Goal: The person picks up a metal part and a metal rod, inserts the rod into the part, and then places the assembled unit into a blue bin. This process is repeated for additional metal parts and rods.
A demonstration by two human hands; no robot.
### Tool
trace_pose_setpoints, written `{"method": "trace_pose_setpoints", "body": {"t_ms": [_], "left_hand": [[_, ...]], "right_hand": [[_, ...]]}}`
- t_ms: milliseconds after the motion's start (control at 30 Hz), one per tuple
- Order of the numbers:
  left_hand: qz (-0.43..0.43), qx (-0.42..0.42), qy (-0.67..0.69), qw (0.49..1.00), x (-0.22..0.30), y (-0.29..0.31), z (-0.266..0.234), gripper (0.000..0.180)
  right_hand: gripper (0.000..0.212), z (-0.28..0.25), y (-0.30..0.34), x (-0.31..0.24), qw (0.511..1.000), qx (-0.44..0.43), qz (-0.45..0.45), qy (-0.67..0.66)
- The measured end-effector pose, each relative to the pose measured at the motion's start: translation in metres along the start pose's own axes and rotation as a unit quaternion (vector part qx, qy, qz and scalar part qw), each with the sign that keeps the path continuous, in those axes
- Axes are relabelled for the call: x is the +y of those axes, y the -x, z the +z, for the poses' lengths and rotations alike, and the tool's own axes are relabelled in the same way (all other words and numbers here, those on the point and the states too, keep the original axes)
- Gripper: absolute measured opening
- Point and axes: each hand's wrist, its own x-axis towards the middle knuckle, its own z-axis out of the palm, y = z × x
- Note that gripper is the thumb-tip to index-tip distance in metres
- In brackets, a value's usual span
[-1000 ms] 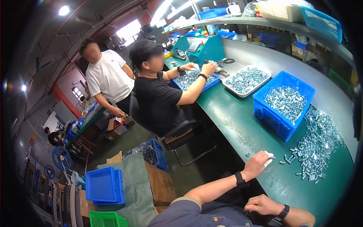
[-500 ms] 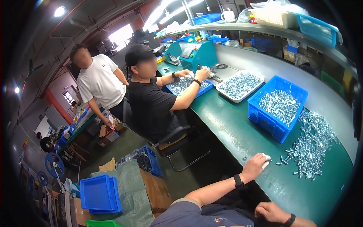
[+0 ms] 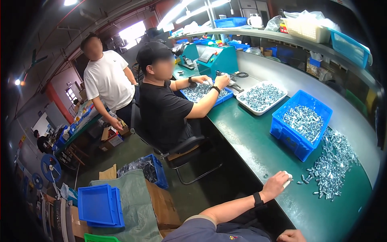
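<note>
My left hand (image 3: 275, 186) rests over the front edge of the green bench, its fingers curled together. White covers wrap some fingertips, and whatever they pinch is too small to make out. Just right of them lie a few loose metal pins (image 3: 303, 180), beside a spread pile of shiny metal pins (image 3: 332, 163). My right hand (image 3: 292, 236) shows only in part at the lower edge, below the bench front; its fingers look curled, and what they may hold is hidden. Beyond the left hand stands a blue bin (image 3: 291, 142) full of similar pins.
A white tray (image 3: 250, 107) of metal pieces sits farther along the bench (image 3: 238, 135). A seated co-worker (image 3: 163, 103) handles pieces over a blue tray (image 3: 229, 96); another person (image 3: 108, 78) stands behind. Overhead runs a loaded shelf (image 3: 258, 32). Blue trays (image 3: 96, 205) lie at left.
The whole view has shifted slightly. My right hand has dropped toward the lower edge and is now mostly cut off. My left hand keeps nearly the same place by the loose pins.
</note>
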Motion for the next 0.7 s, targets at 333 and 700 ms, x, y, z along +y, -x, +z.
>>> {"method": "trace_pose_setpoints", "body": {"t_ms": [333,700], "left_hand": [[0.026,0.028,0.018,0.999,-0.002,-0.006,0.002,0.012],[0.026,0.014,-0.04,0.999,0.004,-0.007,0.005,0.014]], "right_hand": [[0.013,-0.024,-0.08,0.005,0.917,-0.044,-0.316,0.241],[0.014,-0.036,-0.097,0.026,0.875,-0.026,-0.422,0.236]]}}
